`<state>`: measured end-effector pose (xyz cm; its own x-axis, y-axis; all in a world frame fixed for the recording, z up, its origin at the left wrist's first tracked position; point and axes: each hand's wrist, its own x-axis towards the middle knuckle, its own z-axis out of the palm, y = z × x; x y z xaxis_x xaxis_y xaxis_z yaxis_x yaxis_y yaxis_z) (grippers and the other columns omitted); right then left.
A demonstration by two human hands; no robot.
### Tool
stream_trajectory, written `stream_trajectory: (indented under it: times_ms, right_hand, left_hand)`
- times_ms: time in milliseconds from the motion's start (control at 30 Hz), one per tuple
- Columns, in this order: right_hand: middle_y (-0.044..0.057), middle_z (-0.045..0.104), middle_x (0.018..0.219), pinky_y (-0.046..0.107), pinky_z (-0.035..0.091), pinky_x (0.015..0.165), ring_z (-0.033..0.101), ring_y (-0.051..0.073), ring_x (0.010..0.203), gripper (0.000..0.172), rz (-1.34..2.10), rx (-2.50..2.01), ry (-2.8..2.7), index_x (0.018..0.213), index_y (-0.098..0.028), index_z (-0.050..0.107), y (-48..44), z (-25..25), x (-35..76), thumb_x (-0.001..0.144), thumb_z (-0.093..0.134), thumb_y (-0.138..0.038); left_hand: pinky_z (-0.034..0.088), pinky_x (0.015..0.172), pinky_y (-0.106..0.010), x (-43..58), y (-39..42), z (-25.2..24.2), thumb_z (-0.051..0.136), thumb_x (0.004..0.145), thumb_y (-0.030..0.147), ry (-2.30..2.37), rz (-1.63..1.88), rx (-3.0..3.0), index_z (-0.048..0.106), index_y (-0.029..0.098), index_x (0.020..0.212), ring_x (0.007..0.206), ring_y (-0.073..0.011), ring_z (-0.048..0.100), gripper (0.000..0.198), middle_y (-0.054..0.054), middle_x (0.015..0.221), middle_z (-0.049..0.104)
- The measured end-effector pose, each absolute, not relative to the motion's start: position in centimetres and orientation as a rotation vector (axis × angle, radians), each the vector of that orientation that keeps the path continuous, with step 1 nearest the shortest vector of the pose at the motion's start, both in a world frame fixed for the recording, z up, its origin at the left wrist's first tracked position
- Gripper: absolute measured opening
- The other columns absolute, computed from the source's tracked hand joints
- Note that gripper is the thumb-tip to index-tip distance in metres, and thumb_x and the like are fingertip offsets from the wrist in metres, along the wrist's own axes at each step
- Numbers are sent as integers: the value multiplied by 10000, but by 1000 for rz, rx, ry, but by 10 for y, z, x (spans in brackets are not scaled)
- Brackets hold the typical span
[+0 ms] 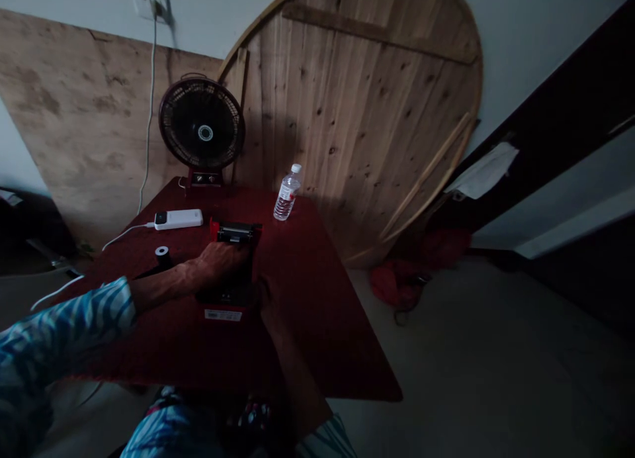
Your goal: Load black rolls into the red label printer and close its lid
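While the small black-and-red box-shaped device sat near the middle of the dark red bench, the left hand lay over it, its fingers curled down on the top, apparently steadying it. The right hand rested against its near right side (too dim to tell whether those fingers were closed). A small black roll stood just to the left. Judging by this, any next move called for a firm hold on the body.

The left hand hides the device's middle; label unreadable.
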<state>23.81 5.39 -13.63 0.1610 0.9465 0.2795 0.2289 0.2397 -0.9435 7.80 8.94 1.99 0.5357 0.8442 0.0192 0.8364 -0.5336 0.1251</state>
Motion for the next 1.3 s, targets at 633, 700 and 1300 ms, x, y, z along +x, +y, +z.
stream_trajectory:
  times_ms: [633, 700, 1300]
  right_hand:
    - [58, 704, 1114, 356, 492, 965, 633, 201, 1091, 341, 800, -1247, -1405, 1162, -249, 666, 58, -138, 237, 966, 404, -343]
    - [62, 699, 1121, 364, 491, 969, 631, 203, 1096, 343, 805, -1241, -1407, 1160, -250, 668, 59, -138, 237, 983, 394, -359]
    - [57, 688, 1176, 373, 455, 1035, 611, 198, 1145, 332, 781, -1179, -1431, 1182, -243, 649, 59, -131, 234, 975, 401, -318]
  left_hand:
    - [541, 830, -397, 36, 85, 17, 517, 905, 175, 1449, -54, 2861, 535, 245, 1374, 1030, -300, 679, 474, -133, 1280, 645]
    - [515, 891, -436, 31, 85, 16, 498, 914, 172, 1477, -27, 2919, 578, 219, 1321, 1064, -309, 658, 417, -139, 1249, 656]
    - [522, 877, -339, 45, 105, 13, 456, 894, 129, 1297, -121, 2723, 663, 207, 1097, 1020, -243, 682, 300, -108, 1166, 693]
